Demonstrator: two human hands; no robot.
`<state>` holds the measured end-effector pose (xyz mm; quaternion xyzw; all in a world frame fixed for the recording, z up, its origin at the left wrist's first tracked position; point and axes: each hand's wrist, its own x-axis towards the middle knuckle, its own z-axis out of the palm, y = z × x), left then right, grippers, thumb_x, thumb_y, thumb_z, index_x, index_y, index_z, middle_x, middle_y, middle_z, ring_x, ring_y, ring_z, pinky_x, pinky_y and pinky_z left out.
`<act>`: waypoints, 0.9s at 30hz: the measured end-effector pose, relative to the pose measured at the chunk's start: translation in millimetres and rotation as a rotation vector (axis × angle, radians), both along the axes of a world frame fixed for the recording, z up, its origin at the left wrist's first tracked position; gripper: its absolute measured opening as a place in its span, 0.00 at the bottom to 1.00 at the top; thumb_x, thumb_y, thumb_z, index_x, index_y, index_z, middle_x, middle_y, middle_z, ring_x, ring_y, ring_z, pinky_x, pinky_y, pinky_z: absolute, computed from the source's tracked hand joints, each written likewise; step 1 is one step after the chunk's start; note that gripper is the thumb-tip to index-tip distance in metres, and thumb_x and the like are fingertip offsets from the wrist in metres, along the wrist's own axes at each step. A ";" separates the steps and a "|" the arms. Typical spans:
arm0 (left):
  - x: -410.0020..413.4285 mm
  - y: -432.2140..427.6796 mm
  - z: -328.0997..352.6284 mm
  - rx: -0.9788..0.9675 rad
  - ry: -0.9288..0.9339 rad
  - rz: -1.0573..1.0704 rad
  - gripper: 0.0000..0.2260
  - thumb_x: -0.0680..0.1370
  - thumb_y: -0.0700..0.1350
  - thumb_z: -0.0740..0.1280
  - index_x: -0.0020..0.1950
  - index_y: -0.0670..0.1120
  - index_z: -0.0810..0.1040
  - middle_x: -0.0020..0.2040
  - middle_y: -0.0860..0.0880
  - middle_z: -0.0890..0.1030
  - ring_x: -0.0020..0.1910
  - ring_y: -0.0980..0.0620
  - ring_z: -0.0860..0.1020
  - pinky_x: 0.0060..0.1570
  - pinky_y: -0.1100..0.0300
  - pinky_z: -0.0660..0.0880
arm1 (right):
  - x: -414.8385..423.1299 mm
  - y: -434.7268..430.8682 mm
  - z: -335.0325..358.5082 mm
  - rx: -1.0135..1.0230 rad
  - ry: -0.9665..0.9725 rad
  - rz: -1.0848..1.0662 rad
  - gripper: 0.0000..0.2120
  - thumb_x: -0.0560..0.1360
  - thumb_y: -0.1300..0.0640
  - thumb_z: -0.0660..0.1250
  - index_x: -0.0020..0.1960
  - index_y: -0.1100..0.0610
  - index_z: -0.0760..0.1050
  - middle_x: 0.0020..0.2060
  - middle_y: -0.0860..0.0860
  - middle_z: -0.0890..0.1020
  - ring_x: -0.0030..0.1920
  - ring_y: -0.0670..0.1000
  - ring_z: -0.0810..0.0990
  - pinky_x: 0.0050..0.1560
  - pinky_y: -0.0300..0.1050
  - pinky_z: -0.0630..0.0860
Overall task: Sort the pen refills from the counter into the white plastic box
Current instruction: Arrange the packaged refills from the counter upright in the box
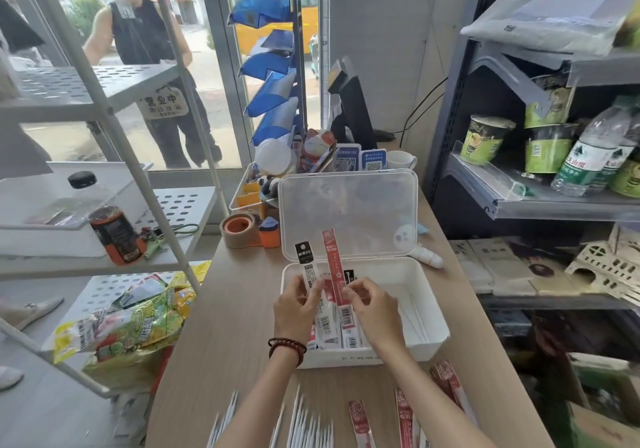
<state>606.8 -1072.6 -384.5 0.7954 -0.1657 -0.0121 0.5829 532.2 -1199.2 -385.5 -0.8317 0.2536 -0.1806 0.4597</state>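
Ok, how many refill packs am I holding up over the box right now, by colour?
Black-and-white pack: 1, in the left hand
Red pack: 1, in the right hand
Total: 2

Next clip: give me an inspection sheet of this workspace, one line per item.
Surface: wooden counter, partly bare.
Job's things: white box open, lid upright, packets inside at its left; red refill packet and black-topped packet held over it; loose white refills and red packets at the near edge.
Clutter: tape roll, orange sharpener, mug, cat figurine.
Grips: left hand on black-topped packet; right hand on red one.
Cables: black cable behind the screen.
Surroundings: shelves either side, a person outside the glass door.
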 end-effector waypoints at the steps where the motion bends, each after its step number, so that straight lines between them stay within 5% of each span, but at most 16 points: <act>1: 0.5 0.3 0.6 -0.005 0.014 -0.003 0.10 0.74 0.55 0.67 0.45 0.49 0.78 0.36 0.48 0.82 0.27 0.55 0.75 0.26 0.65 0.72 | -0.1 0.5 1.5 0.013 -0.004 0.004 0.05 0.76 0.45 0.67 0.45 0.45 0.78 0.38 0.40 0.83 0.40 0.37 0.80 0.40 0.34 0.76; 5: 4.3 6.6 10.2 0.021 0.043 -0.096 0.10 0.72 0.57 0.68 0.46 0.52 0.78 0.40 0.51 0.84 0.36 0.50 0.82 0.35 0.56 0.80 | 1.7 -2.5 4.1 0.081 -0.027 0.022 0.02 0.76 0.48 0.69 0.45 0.44 0.77 0.39 0.41 0.83 0.41 0.39 0.81 0.45 0.38 0.79; 8: 12.3 19.0 21.0 0.121 -0.017 -0.141 0.08 0.74 0.55 0.67 0.49 0.55 0.77 0.40 0.54 0.83 0.31 0.58 0.80 0.30 0.63 0.76 | 6.1 -8.0 5.6 0.141 0.040 0.081 0.02 0.76 0.52 0.69 0.47 0.50 0.77 0.42 0.45 0.83 0.45 0.44 0.82 0.47 0.40 0.79; 14: 28.9 49.3 31.5 0.173 -0.001 -0.029 0.08 0.75 0.55 0.66 0.49 0.53 0.78 0.36 0.53 0.82 0.33 0.54 0.79 0.33 0.62 0.74 | 23.5 9.5 9.7 0.178 0.262 0.253 0.07 0.75 0.54 0.70 0.52 0.52 0.74 0.47 0.50 0.81 0.45 0.47 0.82 0.38 0.36 0.78; 18: 26.2 67.1 20.7 0.208 0.026 0.005 0.08 0.76 0.55 0.66 0.48 0.51 0.79 0.38 0.49 0.82 0.38 0.51 0.80 0.39 0.57 0.75 | 34.5 30.7 1.4 0.057 0.286 0.257 0.09 0.76 0.54 0.69 0.55 0.54 0.75 0.48 0.50 0.81 0.46 0.46 0.80 0.39 0.33 0.72; 23: 17.2 85.3 19.4 0.223 0.041 0.069 0.09 0.80 0.50 0.60 0.44 0.51 0.76 0.37 0.49 0.79 0.39 0.49 0.76 0.38 0.57 0.69 | 38.8 45.9 -0.8 -0.088 0.253 0.172 0.08 0.74 0.55 0.70 0.51 0.52 0.74 0.35 0.46 0.80 0.35 0.44 0.78 0.36 0.38 0.74; 27: 14.3 92.3 23.8 0.218 0.075 0.121 0.11 0.81 0.49 0.57 0.48 0.45 0.76 0.38 0.49 0.77 0.39 0.49 0.74 0.38 0.56 0.65 | 43.2 56.6 -1.2 -0.249 0.365 0.209 0.07 0.74 0.58 0.68 0.52 0.51 0.78 0.45 0.49 0.83 0.45 0.49 0.81 0.41 0.44 0.77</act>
